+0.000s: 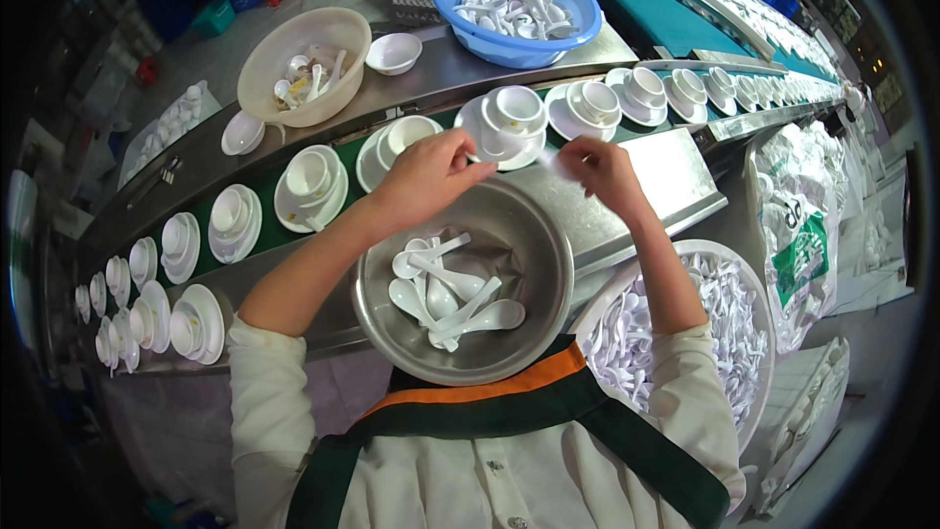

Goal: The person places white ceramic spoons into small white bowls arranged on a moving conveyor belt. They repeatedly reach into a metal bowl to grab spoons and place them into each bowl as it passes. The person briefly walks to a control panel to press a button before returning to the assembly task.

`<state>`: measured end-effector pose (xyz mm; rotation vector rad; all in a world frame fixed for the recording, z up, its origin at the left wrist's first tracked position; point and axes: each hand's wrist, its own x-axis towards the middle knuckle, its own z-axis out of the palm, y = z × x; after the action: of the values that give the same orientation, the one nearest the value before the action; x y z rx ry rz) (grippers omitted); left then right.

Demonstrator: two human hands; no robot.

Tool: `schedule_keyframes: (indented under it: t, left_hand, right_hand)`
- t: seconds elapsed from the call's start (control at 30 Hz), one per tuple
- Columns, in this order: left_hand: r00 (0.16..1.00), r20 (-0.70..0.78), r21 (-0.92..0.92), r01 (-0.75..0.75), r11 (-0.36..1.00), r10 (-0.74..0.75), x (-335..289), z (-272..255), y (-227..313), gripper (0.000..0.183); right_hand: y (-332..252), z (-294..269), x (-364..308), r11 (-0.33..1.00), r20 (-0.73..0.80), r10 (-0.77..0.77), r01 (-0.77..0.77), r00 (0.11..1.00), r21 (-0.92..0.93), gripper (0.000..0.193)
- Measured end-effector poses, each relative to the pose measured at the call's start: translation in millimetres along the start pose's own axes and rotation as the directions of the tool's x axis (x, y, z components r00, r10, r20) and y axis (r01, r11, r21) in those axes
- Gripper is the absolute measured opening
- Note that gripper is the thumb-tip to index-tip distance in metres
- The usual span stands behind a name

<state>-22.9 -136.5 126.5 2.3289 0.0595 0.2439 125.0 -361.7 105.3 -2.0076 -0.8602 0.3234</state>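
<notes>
My right hand (599, 170) pinches a motion-blurred white spoon (556, 165) beside the belt's near edge. My left hand (438, 172) is a little to the left, its thumb and forefinger apart with nothing visible between them. It is near a stacked set of white plate, bowl and cup (509, 120). Below both hands sits a round steel basin (534, 235), against my apron. Several white spoons (450, 299) lie in a loose heap inside it.
White tableware sets (311, 184) line the green conveyor belt (257, 257) both ways. Beyond it stand a blue basin of spoons (450, 15), a cream basin (257, 64) and a white bowl (395, 54). At right are a large tub of wrapped spoons (764, 333) and a plastic sack (798, 206).
</notes>
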Motion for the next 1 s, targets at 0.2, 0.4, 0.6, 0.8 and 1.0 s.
schedule_keyframes:
  t: [0.2, 0.4, 0.6, 0.8, 1.0]
  left_hand:
    - [0.784, 0.609, 0.453, -0.47, 0.758, 0.122, -54.5, 42.2, 3.4, 0.066]
    - [0.707, 0.701, 0.262, -0.373, 0.89, 0.09, -73.8, 63.0, -5.2, 0.038]
    - [0.763, 0.646, -0.118, 0.069, 0.991, 0.024, -33.7, 20.4, -0.8, 0.027]
    - [0.8, 0.598, -0.226, 0.225, 0.948, -0.048, -15.5, 9.1, 11.8, 0.03]
    - [0.811, 0.584, -0.393, 0.333, 0.857, -0.047, -22.2, 10.8, -10.8, 0.029]
  right_hand:
    - [123.6, 7.7, 59.3, 0.951, -0.09, 0.283, -0.267, 0.955, 0.155, 0.021]
    - [75.6, 17.8, 45.6, 0.989, -0.057, 0.136, -0.132, 0.989, 0.074, 0.027]
    - [-19.2, 9.4, -9.1, 0.962, 0.176, -0.098, 0.047, 0.979, 0.269, 0.034]
    - [-48.2, 19.0, -31.1, 0.934, 0.279, -0.344, 0.357, 0.897, 0.006, 0.028]
    - [16.6, -6.8, 6.3, 0.956, 0.122, 0.052, -0.085, 0.991, 0.281, 0.019]
